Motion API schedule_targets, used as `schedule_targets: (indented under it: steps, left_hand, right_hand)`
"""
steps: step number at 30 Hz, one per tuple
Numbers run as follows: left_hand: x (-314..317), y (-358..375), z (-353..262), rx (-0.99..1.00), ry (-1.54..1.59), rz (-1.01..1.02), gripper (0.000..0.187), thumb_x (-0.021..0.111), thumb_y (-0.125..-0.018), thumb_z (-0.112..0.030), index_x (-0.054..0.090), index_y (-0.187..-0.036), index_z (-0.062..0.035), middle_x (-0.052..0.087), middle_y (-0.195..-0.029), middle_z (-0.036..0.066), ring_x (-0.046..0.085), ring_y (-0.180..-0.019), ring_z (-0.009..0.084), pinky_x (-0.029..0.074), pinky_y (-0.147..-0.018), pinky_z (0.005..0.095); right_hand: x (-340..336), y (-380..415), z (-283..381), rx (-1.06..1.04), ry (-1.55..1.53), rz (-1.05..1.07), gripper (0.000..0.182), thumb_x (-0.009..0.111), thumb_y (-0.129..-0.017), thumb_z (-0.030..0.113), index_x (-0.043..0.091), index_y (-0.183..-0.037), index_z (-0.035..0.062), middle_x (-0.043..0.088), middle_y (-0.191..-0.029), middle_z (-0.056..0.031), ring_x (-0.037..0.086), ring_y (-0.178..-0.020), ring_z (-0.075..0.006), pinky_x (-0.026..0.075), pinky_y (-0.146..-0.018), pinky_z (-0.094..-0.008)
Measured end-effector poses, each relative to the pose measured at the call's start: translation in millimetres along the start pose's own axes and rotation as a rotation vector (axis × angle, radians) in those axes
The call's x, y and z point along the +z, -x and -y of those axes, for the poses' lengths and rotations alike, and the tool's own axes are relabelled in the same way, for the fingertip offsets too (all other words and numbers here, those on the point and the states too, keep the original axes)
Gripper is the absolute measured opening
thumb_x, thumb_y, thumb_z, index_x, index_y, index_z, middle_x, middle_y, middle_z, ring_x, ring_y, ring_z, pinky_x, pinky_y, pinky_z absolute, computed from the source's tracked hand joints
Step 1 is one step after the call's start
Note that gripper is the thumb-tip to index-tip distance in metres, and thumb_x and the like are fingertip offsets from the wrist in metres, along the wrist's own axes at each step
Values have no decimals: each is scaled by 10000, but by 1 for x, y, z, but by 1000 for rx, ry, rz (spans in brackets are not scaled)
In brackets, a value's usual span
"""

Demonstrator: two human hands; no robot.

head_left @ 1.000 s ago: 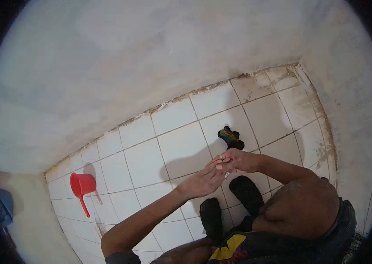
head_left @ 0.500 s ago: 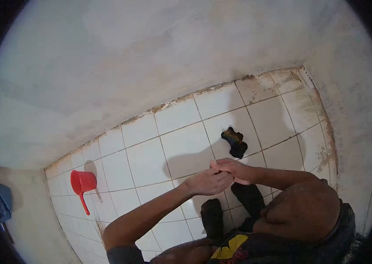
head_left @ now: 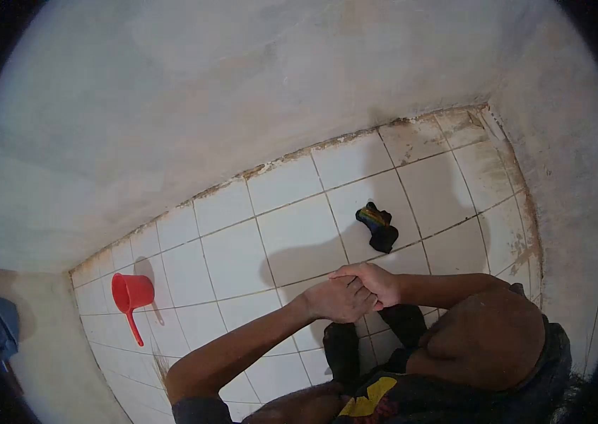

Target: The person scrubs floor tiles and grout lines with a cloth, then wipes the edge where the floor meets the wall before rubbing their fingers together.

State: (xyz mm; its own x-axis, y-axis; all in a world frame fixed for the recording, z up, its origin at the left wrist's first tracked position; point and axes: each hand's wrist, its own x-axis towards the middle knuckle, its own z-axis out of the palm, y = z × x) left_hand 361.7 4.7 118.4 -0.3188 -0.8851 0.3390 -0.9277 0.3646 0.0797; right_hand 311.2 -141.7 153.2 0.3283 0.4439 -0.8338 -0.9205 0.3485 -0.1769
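Note:
My left hand (head_left: 339, 299) and my right hand (head_left: 379, 285) are clasped together above the tiled floor, just above my feet. The left fingers curl against the right palm, and the right hand wraps over the left from the far side. Whether anything small lies between the palms is hidden. Beyond the hands, a crumpled black cloth (head_left: 382, 237) with a coloured band, much like a sock, lies on the tiles. Neither hand touches it.
A red dipper (head_left: 133, 291) with a long handle stands on the white tiled floor (head_left: 299, 230) at the left. Walls rise behind and to the right. Blue cloth (head_left: 3, 325) shows at the far left. Thin bristles (head_left: 162, 366) stick up near my left elbow.
Both hands have shifted against each other: the left fingers have turned and moved slightly, and the right hand now lies further over them. The black cloth and the dipper have stayed put.

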Motion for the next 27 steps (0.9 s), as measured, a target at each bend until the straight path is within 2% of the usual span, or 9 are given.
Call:
schedule_targets:
  steps: [3, 6, 9, 12, 14, 17, 21, 24, 27]
  left_hand:
    - [3, 1, 1, -9, -5, 28, 377, 626, -646, -231, 644, -969, -37, 634, -939, 106, 605, -911, 262, 502, -781, 395]
    - [3, 2, 3, -16, 12, 63, 344, 611, -699, -198, 639, -1006, -45, 634, -986, 110, 590, -970, 256, 487, -823, 369]
    - [13, 11, 9, 28, 39, 62, 304, 594, -763, -183, 633, -1034, -49, 622, -1056, 109, 567, -1035, 243, 476, -862, 352]
    - [3, 14, 13, 54, 25, 137, 292, 584, -799, -184, 623, -1059, -58, 609, -1089, 93, 556, -1055, 225, 455, -913, 351]
    - [0, 16, 13, 75, 0, 196, 268, 584, -811, -187, 619, -1051, -72, 606, -1082, 81, 553, -1056, 214, 450, -929, 349]
    - [-2, 22, 18, 115, -66, 171, 228, 593, -810, -189, 616, -1019, -101, 605, -1059, 58, 553, -1040, 193, 449, -921, 331]
    - [-9, 30, 18, 78, -116, 160, 203, 563, -818, -157, 608, -1005, -91, 572, -1021, 41, 519, -1039, 193, 415, -928, 305]
    - [-11, 37, 25, 173, -233, 17, 144, 619, -865, -214, 597, -989, -145, 592, -983, 36, 553, -999, 194, 438, -895, 381]
    - [-42, 18, 9, -462, 109, 114, 292, 676, -832, -302, 578, -1006, -89, 588, -972, 72, 552, -1009, 243, 418, -918, 464]
  right_hand:
    - [-3, -3, -1, -44, -46, 41, 282, 599, -847, 435, 584, -755, 169, 524, -585, 26, 495, -405, -114, 275, -295, -263]
    - [2, 5, 2, -124, -46, -60, 237, 573, -885, 374, 588, -826, 145, 564, -682, 22, 560, -524, -110, 364, -372, -284]
    - [-16, -29, -20, -428, -96, 43, 199, 511, -934, 297, 567, -885, 112, 558, -789, 27, 561, -686, -78, 439, -555, -257]
    - [-29, -40, -26, -648, 186, 108, 197, 434, -969, 223, 543, -882, 84, 523, -824, 28, 506, -770, -56, 409, -712, -218]
    - [-51, -72, -40, -833, 387, 96, 194, 401, -975, 195, 533, -908, 69, 504, -836, 26, 477, -787, -59, 389, -735, -216]
    - [-40, -43, -23, -844, 460, 195, 196, 386, -989, 178, 536, -976, 53, 498, -848, 25, 466, -797, -70, 376, -737, -231]
    - [-39, -31, -13, -562, 158, 445, 210, 413, -1009, 198, 529, -1084, 39, 535, -953, 8, 511, -874, -92, 412, -785, -260]
    - [-32, -12, -7, -719, 254, 419, 219, 492, -986, 173, 499, -1160, 41, 547, -1100, -39, 524, -1012, -106, 428, -895, -295]
    - [-44, -14, 1, -1009, 553, 224, 357, 558, -945, 110, 424, -1270, 49, 522, -1224, -103, 501, -1153, -160, 394, -998, -341]
